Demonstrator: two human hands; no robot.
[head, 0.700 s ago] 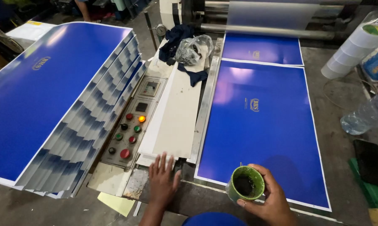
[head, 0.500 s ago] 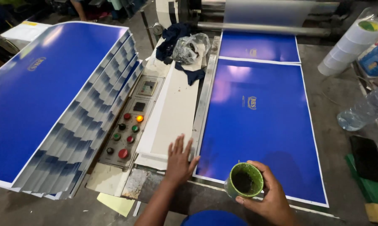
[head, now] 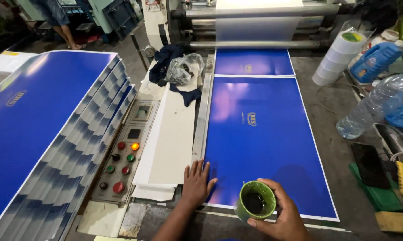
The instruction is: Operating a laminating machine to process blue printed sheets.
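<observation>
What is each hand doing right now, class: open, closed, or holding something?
Left hand: open, flat, fingers spread on the near left corner of the blue sheet.
Right hand: closed around a green cup of dark liquid.

The scene is viewed from a single head-worn camera, angled steeply down and forward over a work table at arm's length. The blue sheet (head: 264,138) is centred, rollers (head: 255,27) are seen at the top edge, hands along the bottom.

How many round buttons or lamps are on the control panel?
8, in a slanted double row on the panel left of the left hand: red, lit orange, black, green, green, red, black, large red. None seems hidden.
</observation>
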